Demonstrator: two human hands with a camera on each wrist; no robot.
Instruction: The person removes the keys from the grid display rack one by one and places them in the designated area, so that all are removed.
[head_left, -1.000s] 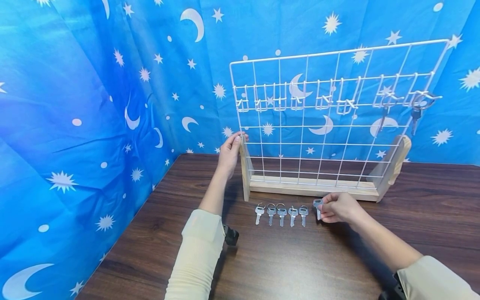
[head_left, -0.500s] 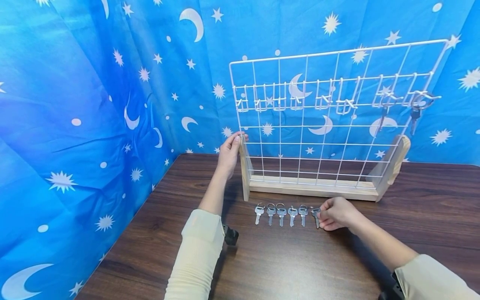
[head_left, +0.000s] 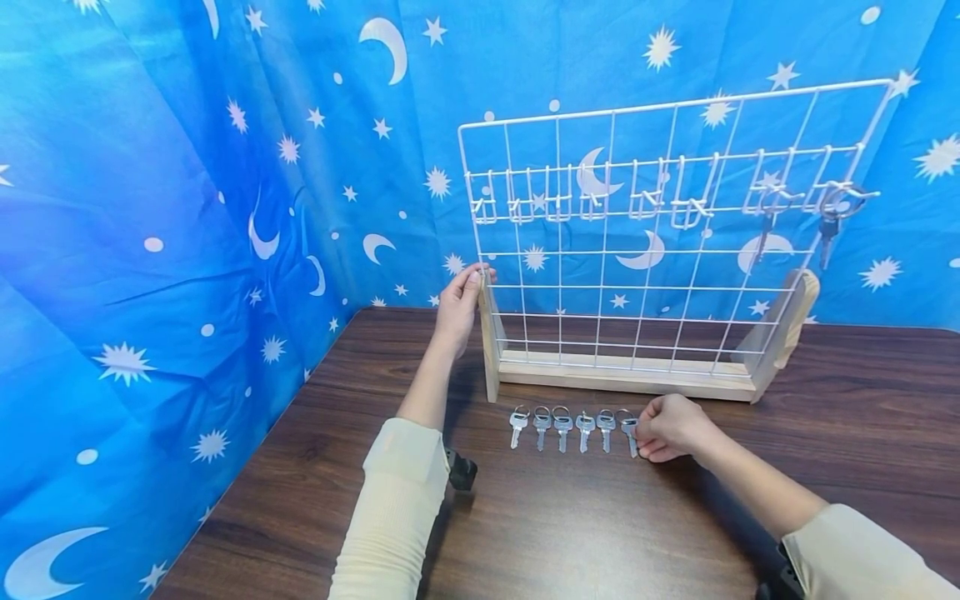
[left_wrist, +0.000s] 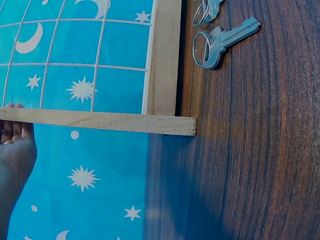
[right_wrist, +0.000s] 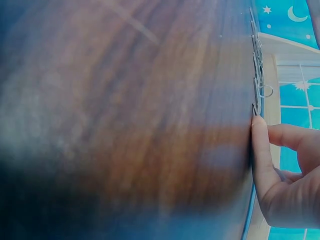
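Observation:
My left hand grips the upper end of the wooden side post of a white wire grid rack. In the left wrist view, fingertips show past that post's edge. Low over the table, my right hand has thumb and index finger at the right edge of a silver key, which lies at the right end of a row. Several more silver keys with rings, among them the leftmost key, lie side by side in front of the rack. The right wrist view shows the thumb against the key's edge.
White hooks line the upper grid. Two keys hang at the right, including the outermost hanging key. A wooden base bar stands just behind the row, on a dark wood table. Behind hangs a blue star-patterned cloth.
My right hand has brought its key down and left to the table, at the end of the row, then nudged it slightly left. The left hand stays on the post.

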